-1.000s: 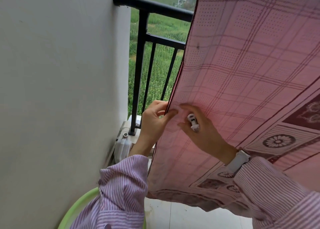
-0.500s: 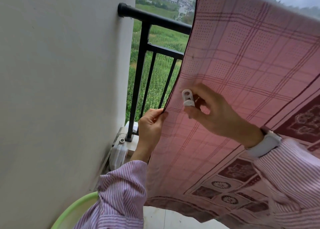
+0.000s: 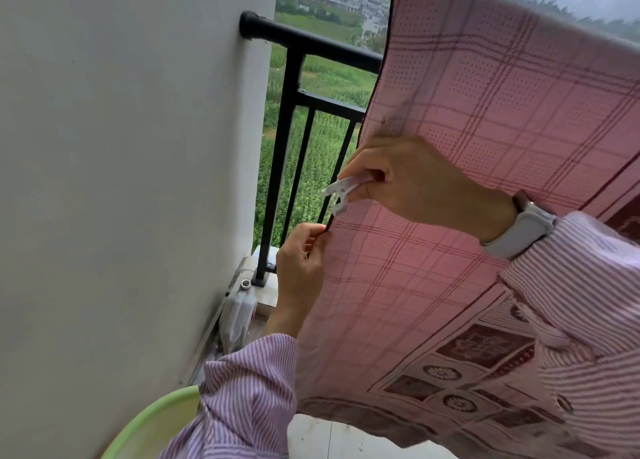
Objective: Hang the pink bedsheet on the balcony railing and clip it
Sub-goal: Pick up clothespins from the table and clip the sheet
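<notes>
The pink checked cotton bedsheet (image 3: 485,139) hangs over the black metal balcony railing (image 3: 311,48), draped from the top rail down toward the floor, w/ its dark-edged left border just right of the railing's thin upright bars. The right hand (image 3: 412,184) pinches a small white plastic clothes clip (image 3: 341,193) btwn thumb & fingers, clip squeezed so its mouth gapes (blurred, so not sure how wide), right at the sheet's border. Below it the left hand (image 3: 301,264) pinches that same border, fingers curled on the fabric. A white smartwatch (image 3: 523,224) sits on the right wrist. By the railing's foot, against the white wall (image 3: 121,146), stands a translucent plastic jug (image 3: 239,316). A light-green plastic basin (image 3: 152,424) shows nearer the person, below the railing.
</notes>
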`<state>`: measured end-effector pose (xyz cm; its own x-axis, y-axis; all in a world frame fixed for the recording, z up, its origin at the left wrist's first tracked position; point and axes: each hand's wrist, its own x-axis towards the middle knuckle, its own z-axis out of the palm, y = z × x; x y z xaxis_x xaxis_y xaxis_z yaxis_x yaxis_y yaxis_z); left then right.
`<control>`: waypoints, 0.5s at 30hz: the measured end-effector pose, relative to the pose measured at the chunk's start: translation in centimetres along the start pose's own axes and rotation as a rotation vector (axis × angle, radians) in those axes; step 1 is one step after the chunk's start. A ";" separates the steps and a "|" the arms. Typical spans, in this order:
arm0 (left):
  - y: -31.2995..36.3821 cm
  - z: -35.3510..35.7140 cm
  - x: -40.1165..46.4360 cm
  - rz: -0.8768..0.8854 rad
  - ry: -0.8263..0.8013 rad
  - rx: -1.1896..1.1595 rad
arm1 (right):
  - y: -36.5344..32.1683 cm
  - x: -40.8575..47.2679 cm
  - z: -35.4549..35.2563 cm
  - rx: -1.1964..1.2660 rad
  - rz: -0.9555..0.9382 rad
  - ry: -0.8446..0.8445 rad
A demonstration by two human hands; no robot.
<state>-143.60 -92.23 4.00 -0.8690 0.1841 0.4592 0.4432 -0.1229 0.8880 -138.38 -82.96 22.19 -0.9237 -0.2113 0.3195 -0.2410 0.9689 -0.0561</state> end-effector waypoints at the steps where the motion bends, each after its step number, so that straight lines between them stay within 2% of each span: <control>1: 0.0 0.0 0.0 0.004 0.000 0.010 | 0.1 0.1 -0.1 0.023 0.000 -0.011; 5: 0.0 -0.2 0.0 -0.004 -0.021 0.023 | -0.1 0.2 -0.2 0.068 -0.011 -0.049; 9: 0.2 -0.3 -0.1 -0.012 -0.029 0.048 | 0.0 -0.1 0.7 -0.052 -0.028 -0.084; 13: 0.4 -0.5 -0.1 -0.009 -0.031 0.061 | -0.3 -1.3 1.7 -0.371 -0.208 0.089; 15: 0.5 -0.6 -0.1 -0.014 -0.039 0.066 | -0.3 -1.8 2.1 -0.405 -0.188 0.096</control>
<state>-143.42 -92.94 4.42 -0.8668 0.2229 0.4461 0.4455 -0.0556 0.8935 -137.30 -83.15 19.61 -0.8385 -0.3943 0.3762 -0.2486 0.8910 0.3799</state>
